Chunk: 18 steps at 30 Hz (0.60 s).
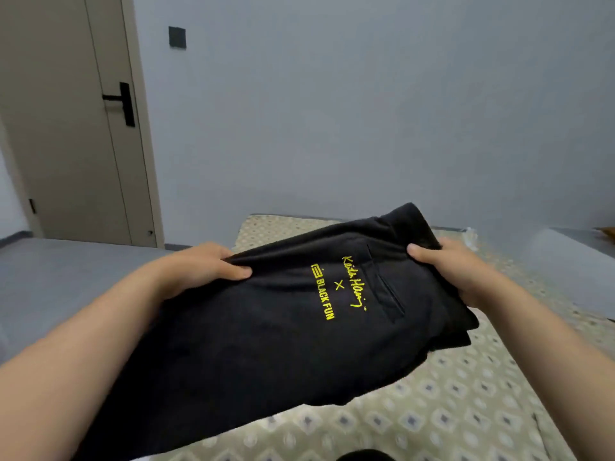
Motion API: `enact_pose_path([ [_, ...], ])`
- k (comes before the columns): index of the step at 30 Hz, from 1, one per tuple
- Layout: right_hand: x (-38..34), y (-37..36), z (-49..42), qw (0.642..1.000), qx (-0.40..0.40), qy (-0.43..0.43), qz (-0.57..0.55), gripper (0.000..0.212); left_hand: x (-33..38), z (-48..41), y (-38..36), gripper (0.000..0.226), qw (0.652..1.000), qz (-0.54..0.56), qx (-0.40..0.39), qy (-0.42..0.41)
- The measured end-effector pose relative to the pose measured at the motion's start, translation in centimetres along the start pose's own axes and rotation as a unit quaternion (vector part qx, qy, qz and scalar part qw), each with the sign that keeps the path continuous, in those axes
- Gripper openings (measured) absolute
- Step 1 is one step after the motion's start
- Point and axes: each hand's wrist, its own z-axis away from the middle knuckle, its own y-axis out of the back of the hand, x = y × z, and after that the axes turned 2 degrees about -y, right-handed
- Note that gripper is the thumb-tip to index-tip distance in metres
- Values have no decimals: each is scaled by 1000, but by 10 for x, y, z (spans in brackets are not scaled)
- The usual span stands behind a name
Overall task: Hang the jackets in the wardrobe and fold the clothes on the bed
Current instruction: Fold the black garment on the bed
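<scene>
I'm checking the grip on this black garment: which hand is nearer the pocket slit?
Right. The right hand grips the black garment just beside the pocket slit; the left hand grips its opposite edge, beyond the yellow lettering.

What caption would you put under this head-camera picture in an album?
Left hand and right hand grip a black garment with yellow lettering over the patterned bed.
</scene>
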Motion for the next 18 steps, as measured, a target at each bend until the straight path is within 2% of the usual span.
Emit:
enact_pose_path([
  [3,77,-22,-1,994,-6,-77,-72,13,-11,-30,-18,35,989,-134,-43,38],
  [6,152,-44,-4,986,-1,-141,-92,15,-47,-70,-62,16,971,-219,-78,51],
  [10,231,-68,-16,978,7,-194,-71,14,-124,-116,-126,25,952,-278,-98,83],
  [14,288,-82,-32,978,14,-205,-32,9,-170,-149,-162,26,952,-276,-78,109],
  [18,323,-62,-46,970,72,-231,-19,8,-173,-182,-189,22,933,-358,20,5],
])
